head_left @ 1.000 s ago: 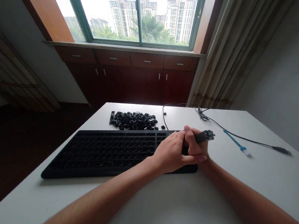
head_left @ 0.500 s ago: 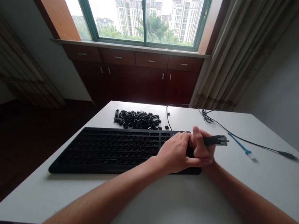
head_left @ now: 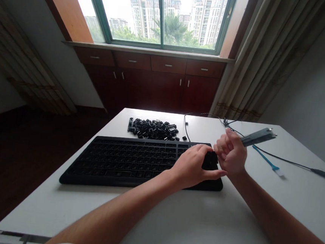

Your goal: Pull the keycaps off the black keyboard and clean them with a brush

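On the white table [head_left: 154, 220], what comes first?

A big black keyboard [head_left: 124, 164], lying flat near the front edge.

And the left hand [head_left: 192, 166]?

Curved over the right end of the keyboard, with the fingers bent down around a dark lump [head_left: 210, 160]. Too dark to tell what it is, or how tight the hold.

The right hand [head_left: 230, 152]?

Up in the air above that same end, just beside the left hand. Closed tight around a flat gray keycap puller [head_left: 259, 137], tip pointing up and to the right.

Anything past the keyboard?

A heap of black keycaps [head_left: 152, 129], near the far edge of the table. One small black key [head_left: 184, 138] off on its own, just beside the heap.

And over to the right?

A blue strip [head_left: 265, 160] with a white tip, flat on the table, close to a long black cord [head_left: 284, 158].
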`<state>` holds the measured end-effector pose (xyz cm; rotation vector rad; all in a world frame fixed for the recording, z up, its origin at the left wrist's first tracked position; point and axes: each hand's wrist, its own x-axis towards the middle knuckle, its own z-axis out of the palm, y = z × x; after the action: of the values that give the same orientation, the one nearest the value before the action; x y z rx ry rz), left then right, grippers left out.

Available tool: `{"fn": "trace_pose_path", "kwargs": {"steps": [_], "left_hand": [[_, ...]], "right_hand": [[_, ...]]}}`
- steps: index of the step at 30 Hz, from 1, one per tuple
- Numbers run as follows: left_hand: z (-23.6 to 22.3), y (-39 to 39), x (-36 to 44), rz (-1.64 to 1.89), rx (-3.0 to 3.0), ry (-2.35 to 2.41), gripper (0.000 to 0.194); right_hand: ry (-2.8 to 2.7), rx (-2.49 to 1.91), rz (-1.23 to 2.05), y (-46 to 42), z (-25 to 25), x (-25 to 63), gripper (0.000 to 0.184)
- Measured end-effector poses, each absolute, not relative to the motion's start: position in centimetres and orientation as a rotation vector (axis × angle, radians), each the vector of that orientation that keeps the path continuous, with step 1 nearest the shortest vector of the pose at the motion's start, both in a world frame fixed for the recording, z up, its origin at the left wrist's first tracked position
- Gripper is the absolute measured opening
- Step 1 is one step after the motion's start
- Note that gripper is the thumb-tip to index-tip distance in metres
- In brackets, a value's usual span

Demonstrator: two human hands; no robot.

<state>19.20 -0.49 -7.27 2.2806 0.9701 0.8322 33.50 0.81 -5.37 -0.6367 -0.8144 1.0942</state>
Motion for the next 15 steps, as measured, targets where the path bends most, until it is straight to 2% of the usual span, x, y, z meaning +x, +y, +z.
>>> {"fn": "trace_pose_path", "kwargs": {"steps": [5,15], "left_hand": [[-7.79,-0.41,19.25,0.944,2.293,0.976,0.034],[-7.94,-0.28,19.31,0.931,2.323,1.030,0.022]], "right_hand": [[-0.698,-0.625,1.129,1.28,-5.11,34.17,0.051],[-0.609,-0.646,1.259,1.48,-5.44,33.96,0.048]]}}
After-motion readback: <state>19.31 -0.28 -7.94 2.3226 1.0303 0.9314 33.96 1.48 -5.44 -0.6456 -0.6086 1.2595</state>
